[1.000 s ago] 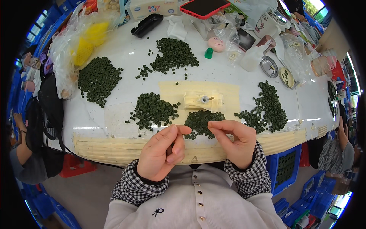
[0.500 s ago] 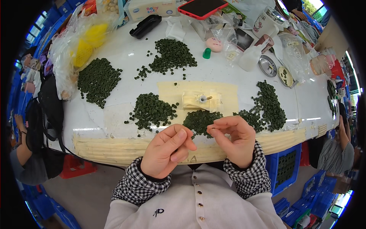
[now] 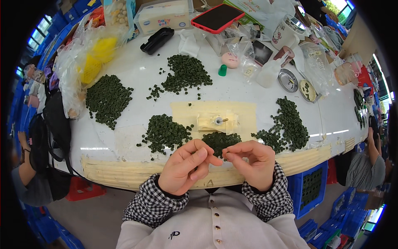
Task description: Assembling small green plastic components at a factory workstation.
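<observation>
Above the table's near edge, my left hand (image 3: 185, 167) is curled with its thumb pressed to the bent fingers. Close by, my right hand (image 3: 253, 162) pinches thumb and forefinger together, its tips near the left fingertips. Anything in either pinch is too small to make out. Behind the hands lies a pile of small dark green ring-shaped pieces (image 3: 220, 143), partly hidden by them. Just beyond it, a small upright metal pin (image 3: 219, 121) stands on a block wrapped in yellowish tape (image 3: 205, 123). Another pile of green pieces (image 3: 166, 132) lies left of the block.
Further green piles lie at the far left (image 3: 108, 99), the back (image 3: 186, 72) and the right (image 3: 290, 124). A red-cased phone (image 3: 217, 17), a black case (image 3: 157, 40), a mug (image 3: 286, 32) and plastic bags (image 3: 97, 54) crowd the back. A blue crate (image 3: 309, 186) stands below right.
My hands have come closer together; the right fingertips have lowered toward the left ones. The table appears slightly lower in the picture as the view has tilted.
</observation>
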Action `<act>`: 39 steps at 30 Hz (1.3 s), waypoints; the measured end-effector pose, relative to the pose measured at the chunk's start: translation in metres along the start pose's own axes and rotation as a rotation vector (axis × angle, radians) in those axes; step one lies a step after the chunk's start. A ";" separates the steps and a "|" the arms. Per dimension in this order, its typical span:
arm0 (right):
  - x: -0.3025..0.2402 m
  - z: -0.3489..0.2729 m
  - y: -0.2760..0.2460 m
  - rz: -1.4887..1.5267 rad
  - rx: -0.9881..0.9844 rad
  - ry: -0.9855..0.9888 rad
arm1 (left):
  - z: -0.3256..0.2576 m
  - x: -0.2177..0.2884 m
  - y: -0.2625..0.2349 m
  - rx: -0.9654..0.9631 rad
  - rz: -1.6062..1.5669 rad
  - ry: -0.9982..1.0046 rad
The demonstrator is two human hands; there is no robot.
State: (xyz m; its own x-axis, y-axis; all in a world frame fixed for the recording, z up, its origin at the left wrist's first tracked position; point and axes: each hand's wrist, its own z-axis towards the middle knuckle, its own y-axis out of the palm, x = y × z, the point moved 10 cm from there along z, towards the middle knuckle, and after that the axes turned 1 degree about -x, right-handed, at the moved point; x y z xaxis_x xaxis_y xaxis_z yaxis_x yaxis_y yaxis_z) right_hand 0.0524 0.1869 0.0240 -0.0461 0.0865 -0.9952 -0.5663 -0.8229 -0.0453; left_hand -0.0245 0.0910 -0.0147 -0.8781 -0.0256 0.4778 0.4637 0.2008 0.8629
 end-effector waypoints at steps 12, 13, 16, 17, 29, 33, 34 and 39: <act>-0.004 0.003 0.012 0.002 -0.067 -0.047 | -0.001 0.001 -0.009 0.045 0.024 0.070; -0.003 0.003 0.012 0.013 -0.066 -0.043 | -0.001 0.001 -0.009 0.045 0.021 0.073; 0.000 0.003 0.011 0.066 -0.060 -0.024 | -0.001 0.002 -0.010 0.056 0.028 0.086; 0.001 0.003 0.011 0.087 -0.059 -0.017 | -0.001 0.002 -0.010 0.062 0.034 0.091; 0.007 0.002 0.018 0.217 -0.108 0.054 | -0.001 0.009 -0.013 0.125 0.223 0.180; 0.008 0.002 0.018 0.223 -0.110 0.065 | -0.001 0.009 -0.011 0.142 0.257 0.165; 0.008 0.002 0.018 0.218 -0.107 0.061 | -0.001 0.009 -0.013 0.142 0.256 0.147; 0.000 0.003 0.016 0.098 -0.077 -0.007 | -0.002 0.015 -0.011 0.184 0.417 0.208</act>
State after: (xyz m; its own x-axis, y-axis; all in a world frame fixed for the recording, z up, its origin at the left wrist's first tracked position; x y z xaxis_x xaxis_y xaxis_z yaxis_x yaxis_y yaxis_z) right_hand 0.0406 0.1750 0.0231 -0.1037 0.0072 -0.9946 -0.4936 -0.8685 0.0452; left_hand -0.0422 0.0862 -0.0171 -0.5717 -0.0971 0.8147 0.7252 0.4046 0.5571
